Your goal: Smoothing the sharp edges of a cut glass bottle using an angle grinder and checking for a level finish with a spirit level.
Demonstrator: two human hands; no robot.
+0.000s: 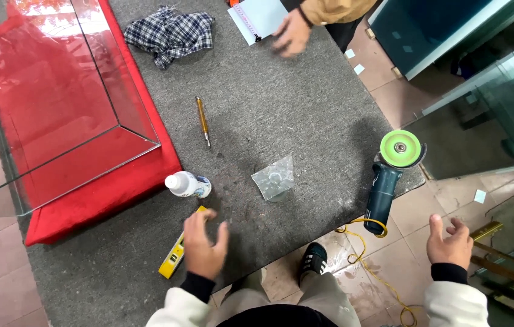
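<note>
Left hand [203, 247] hovers low over the grey carpeted bench [281, 103], fingers loosely spread and holding nothing, right above the upper end of a yellow spirit level [175, 254] that lies slanted near the bench's front edge. Just beyond the fingertips, one white plastic bottle [188, 184] lies on its side; what's inside can't be told. To its right sits a single small clear glass piece [274, 178], flat on the carpet.

Over on the other side, the right hand [449, 243] hangs open above the tiled floor [402, 242], off the bench, fingers relaxed and empty. Nearest to it: one angle grinder [384, 181] with a dark blue-green body and a bright green disc, resting at the bench's right edge, its yellow cord [369, 260] trailing down onto the tiles.

Further up, one brass-coloured pen-shaped tool [202, 120] lies mid-bench. To the left, a large clear glass tank [57, 103] stands on a red cushion [87, 200], nothing visible in it. A checked cloth [170, 33] lies crumpled at the far end. Another person's hand [292, 33] rests on the bench beside a white sheet [260, 17].
</note>
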